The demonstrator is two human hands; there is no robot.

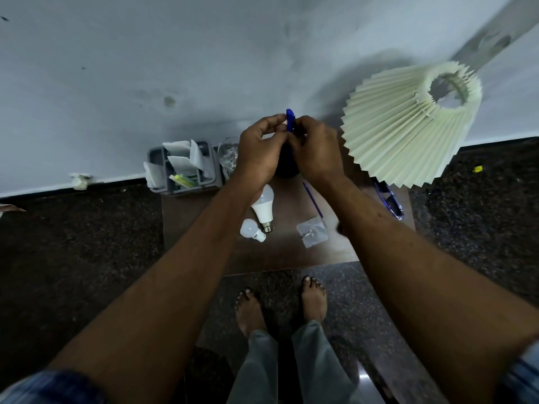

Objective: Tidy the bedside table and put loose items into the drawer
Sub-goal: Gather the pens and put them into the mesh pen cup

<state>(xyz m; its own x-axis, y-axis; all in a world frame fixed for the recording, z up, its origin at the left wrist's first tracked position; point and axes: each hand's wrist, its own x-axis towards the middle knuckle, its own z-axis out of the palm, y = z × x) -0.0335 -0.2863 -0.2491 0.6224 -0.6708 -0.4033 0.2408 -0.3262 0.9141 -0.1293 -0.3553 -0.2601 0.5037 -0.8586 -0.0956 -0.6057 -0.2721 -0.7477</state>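
While both hands meet above the dark brown wooden bedside table (204, 228), left hand (259, 150) and right hand (316, 150) pinch a small blue plastic cap (290, 120); two white bulbs (262, 209) lie below.

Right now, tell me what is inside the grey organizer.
The grey organizer holds crumpled white papers and a yellow-green marker. Anything beneath the papers is covered.

Both hands (287, 147) meet above the rear centre of the bedside table (201, 225). Obstacles: organiser (186, 167) left of the left hand, pleated lampshade (408, 123) close right of the right hand, two bulbs (261, 214) and a plastic packet (311, 231) beneath the wrists. Bare tabletop lies below-left of the left forearm.
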